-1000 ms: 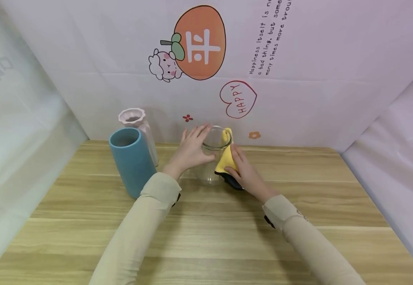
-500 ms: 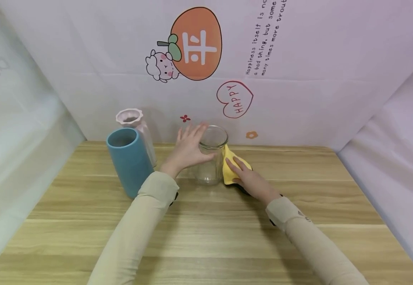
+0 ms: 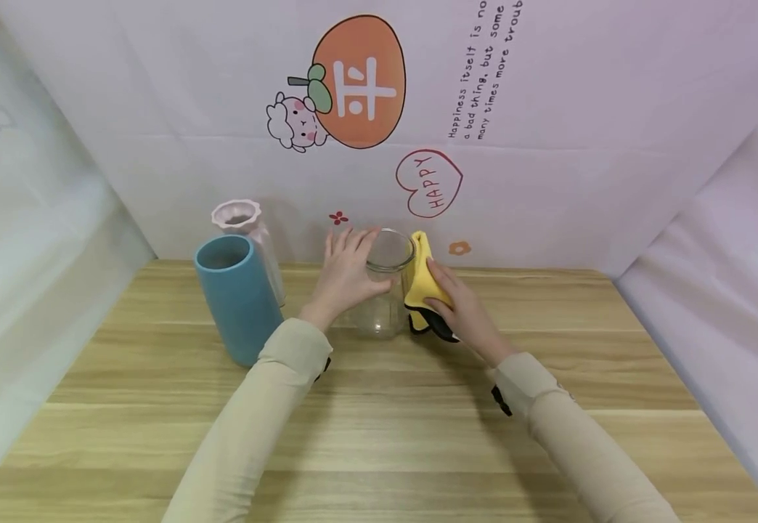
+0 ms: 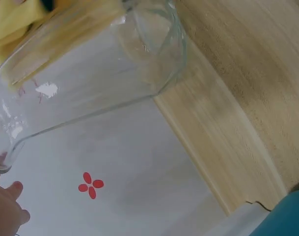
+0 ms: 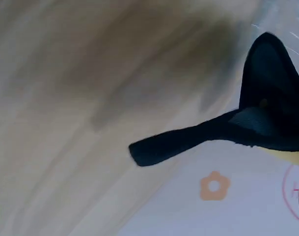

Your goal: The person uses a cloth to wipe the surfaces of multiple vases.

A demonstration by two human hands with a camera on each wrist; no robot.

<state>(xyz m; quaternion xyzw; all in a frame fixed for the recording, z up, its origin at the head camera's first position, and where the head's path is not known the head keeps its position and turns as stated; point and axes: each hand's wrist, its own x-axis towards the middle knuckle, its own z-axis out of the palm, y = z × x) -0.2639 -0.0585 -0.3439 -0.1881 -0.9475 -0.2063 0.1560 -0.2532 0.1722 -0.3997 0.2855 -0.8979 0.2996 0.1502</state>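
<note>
A clear glass vase (image 3: 377, 316) with a narrowed neck stands upright near the back of the table. My left hand (image 3: 345, 280) holds it by the neck from the left, thumb in front and fingers reaching round the rim. In the left wrist view, fingertips (image 4: 9, 206) show beside the mouth of the vase. With my right hand (image 3: 467, 309) I grip a two-sided cloth (image 3: 426, 283), yellow on one face and dark with black edging on the other. It lies along the vase's right side. In the right wrist view, a dark corner of the cloth (image 5: 183, 142) hangs down.
A blue vase (image 3: 238, 305) stands left of my left hand, with a pale pink vase (image 3: 268, 250) with a scalloped rim close behind it. A white printed backdrop (image 3: 536, 211) rises at the table's (image 3: 366, 436) back edge, and white cloth hangs at both sides.
My right hand slid the cloth down and right along the vase, then back up to rim height. The left hand stays at the neck. The whole head view shifted slightly.
</note>
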